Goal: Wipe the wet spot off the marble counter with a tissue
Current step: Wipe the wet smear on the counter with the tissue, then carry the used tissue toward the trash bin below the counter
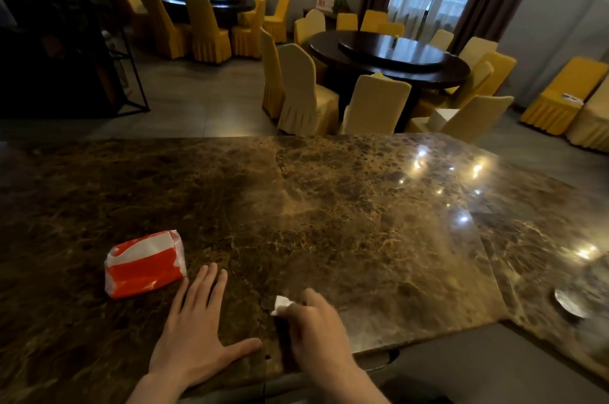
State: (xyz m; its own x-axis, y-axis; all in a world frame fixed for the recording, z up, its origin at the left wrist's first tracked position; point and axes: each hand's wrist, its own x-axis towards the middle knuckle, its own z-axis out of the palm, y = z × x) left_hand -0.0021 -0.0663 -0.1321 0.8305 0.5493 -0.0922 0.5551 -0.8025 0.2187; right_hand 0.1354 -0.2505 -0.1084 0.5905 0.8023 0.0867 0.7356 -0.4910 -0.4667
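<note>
A brown marble counter [329, 206] fills the lower half of the view. My right hand [316, 324] presses down on it near the front edge, closed on a crumpled white tissue [280, 304] that sticks out past the fingertips. My left hand [197, 321] lies flat on the counter just left of it, fingers spread and holding nothing. An orange and white tissue pack [145, 263] rests on the counter to the left of my left hand's fingertips. I cannot make out a wet spot among the marble's pattern and glare.
A small round metal piece [570, 303] sits on the counter at the far right. A seam runs between the main slab and a right-hand slab [543, 255]. Beyond the counter stand round dark dining tables [389, 56] and yellow-covered chairs [303, 90].
</note>
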